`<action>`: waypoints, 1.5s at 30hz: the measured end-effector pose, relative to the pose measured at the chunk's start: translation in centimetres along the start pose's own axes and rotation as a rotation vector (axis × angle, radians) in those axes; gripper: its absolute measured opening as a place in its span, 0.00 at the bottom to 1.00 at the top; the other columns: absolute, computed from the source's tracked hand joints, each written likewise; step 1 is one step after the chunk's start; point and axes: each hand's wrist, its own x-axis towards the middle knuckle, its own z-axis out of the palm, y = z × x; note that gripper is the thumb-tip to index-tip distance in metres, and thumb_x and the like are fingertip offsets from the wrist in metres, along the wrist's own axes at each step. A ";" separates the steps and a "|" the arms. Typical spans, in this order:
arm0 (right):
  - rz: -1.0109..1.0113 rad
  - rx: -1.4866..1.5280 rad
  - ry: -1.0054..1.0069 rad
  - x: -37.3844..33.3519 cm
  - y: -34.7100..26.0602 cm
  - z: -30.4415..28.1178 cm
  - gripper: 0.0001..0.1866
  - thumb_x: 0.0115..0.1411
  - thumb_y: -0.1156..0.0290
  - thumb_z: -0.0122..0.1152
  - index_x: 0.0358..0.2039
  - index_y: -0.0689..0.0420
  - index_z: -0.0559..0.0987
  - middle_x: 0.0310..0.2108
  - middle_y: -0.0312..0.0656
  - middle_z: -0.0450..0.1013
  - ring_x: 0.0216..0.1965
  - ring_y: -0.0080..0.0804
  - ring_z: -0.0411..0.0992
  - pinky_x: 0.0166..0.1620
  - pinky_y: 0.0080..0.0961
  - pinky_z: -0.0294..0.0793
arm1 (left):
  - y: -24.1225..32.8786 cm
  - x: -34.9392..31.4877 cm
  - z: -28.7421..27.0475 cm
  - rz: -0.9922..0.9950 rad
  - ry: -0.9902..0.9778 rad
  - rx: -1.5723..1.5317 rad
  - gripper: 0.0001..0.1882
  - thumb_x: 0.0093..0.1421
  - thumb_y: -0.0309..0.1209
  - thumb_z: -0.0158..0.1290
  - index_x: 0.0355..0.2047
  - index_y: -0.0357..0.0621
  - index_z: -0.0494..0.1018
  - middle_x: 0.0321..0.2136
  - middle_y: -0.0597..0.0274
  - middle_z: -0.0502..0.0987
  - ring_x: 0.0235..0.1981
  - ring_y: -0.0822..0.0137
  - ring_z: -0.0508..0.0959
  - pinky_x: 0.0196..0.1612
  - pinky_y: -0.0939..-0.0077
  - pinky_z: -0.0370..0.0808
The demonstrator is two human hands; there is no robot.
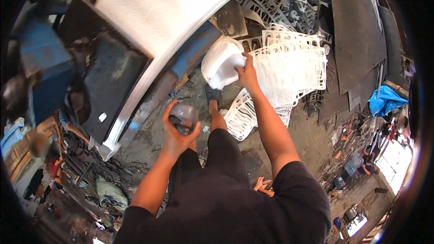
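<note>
The bare patch of dirty concrete floor to the right of the white cut-out sheet pile is the widest free room, reaching down toward the clutter of scrap at the far right. Above the pile, dark cut-out offcuts crowd the ground, and a large dark sheet lies just right of it. Left of the pile, a long white foam slab on a blue machine frame walls off that side. Between frame and pile only a narrow floor strip remains, taken up by the person's sandalled foot and legs.
</note>
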 end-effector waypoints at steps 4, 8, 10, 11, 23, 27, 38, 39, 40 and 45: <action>-0.216 -0.144 0.081 10.3 8.1 2.7 0.28 0.56 0.78 0.58 0.58 0.56 0.64 0.52 0.61 0.68 0.49 0.55 0.71 0.52 0.42 0.70 | -3.5 -2.1 0.3 -0.185 -0.067 0.103 0.51 0.46 0.28 0.69 0.63 0.36 0.47 0.57 0.41 0.61 0.55 0.50 0.68 0.56 0.59 0.68; -0.126 -0.423 0.034 15.0 11.5 5.2 0.26 0.55 0.79 0.56 0.57 0.57 0.67 0.54 0.57 0.65 0.55 0.55 0.66 0.55 0.42 0.68 | -5.6 -3.5 0.9 -0.308 -0.070 0.142 0.49 0.47 0.31 0.69 0.62 0.34 0.49 0.54 0.43 0.61 0.54 0.49 0.68 0.55 0.58 0.69; -0.129 -0.645 0.112 15.7 13.4 6.1 0.23 0.58 0.78 0.51 0.55 0.59 0.68 0.53 0.54 0.65 0.56 0.54 0.64 0.54 0.42 0.70 | -5.9 -3.8 0.8 -0.372 -0.064 0.106 0.50 0.46 0.30 0.69 0.62 0.35 0.49 0.55 0.43 0.60 0.55 0.50 0.67 0.55 0.58 0.69; -0.147 -0.725 0.121 15.8 12.8 6.3 0.21 0.59 0.77 0.48 0.54 0.61 0.69 0.55 0.54 0.63 0.58 0.55 0.61 0.53 0.44 0.71 | -5.6 -4.1 0.7 -0.410 -0.050 0.087 0.50 0.46 0.30 0.69 0.62 0.35 0.49 0.55 0.43 0.60 0.55 0.50 0.66 0.55 0.57 0.69; 0.556 0.403 -1.254 -16.6 -13.5 -0.9 0.39 0.65 0.39 0.45 0.55 0.67 0.70 0.44 0.60 0.75 0.42 0.42 0.78 0.47 0.35 0.80 | 4.1 -2.5 -3.3 -0.198 0.277 -0.318 0.54 0.47 0.27 0.69 0.65 0.44 0.42 0.58 0.47 0.59 0.59 0.55 0.63 0.56 0.57 0.70; 0.467 1.140 -0.632 -23.5 -18.6 2.6 0.34 0.67 0.41 0.43 0.62 0.54 0.63 0.50 0.50 0.70 0.45 0.43 0.74 0.49 0.43 0.77 | 9.1 -3.2 -7.2 0.000 0.105 -0.150 0.43 0.52 0.31 0.66 0.61 0.40 0.52 0.52 0.49 0.64 0.52 0.58 0.69 0.54 0.65 0.69; 0.176 1.182 -0.267 -30.8 -28.0 1.5 0.23 0.67 0.51 0.52 0.55 0.50 0.68 0.45 0.46 0.69 0.44 0.38 0.73 0.50 0.45 0.74 | -5.4 4.0 -23.1 -0.499 0.574 -0.161 0.20 0.69 0.33 0.43 0.54 0.30 0.67 0.35 0.48 0.78 0.39 0.55 0.78 0.42 0.65 0.72; 0.164 1.194 -0.217 -32.2 -29.5 1.8 0.21 0.69 0.53 0.50 0.48 0.59 0.69 0.43 0.45 0.71 0.41 0.37 0.73 0.49 0.45 0.74 | -5.0 4.5 -23.4 -0.534 0.455 -0.208 0.19 0.68 0.33 0.43 0.53 0.31 0.69 0.35 0.49 0.78 0.38 0.54 0.77 0.41 0.63 0.72; 0.136 1.189 -0.209 -33.1 -29.9 2.1 0.21 0.69 0.53 0.50 0.48 0.59 0.69 0.43 0.45 0.71 0.41 0.37 0.74 0.49 0.45 0.74 | -4.6 5.1 -23.9 -0.570 0.336 -0.247 0.18 0.68 0.33 0.44 0.51 0.32 0.70 0.35 0.50 0.78 0.38 0.53 0.77 0.41 0.61 0.71; -0.007 1.117 -0.248 -37.4 -32.3 3.2 0.22 0.69 0.62 0.50 0.59 0.59 0.63 0.49 0.46 0.68 0.42 0.36 0.74 0.52 0.41 0.74 | -5.4 6.4 -22.5 -0.567 0.396 -0.078 0.16 0.65 0.30 0.48 0.49 0.31 0.73 0.34 0.52 0.79 0.35 0.55 0.78 0.38 0.63 0.72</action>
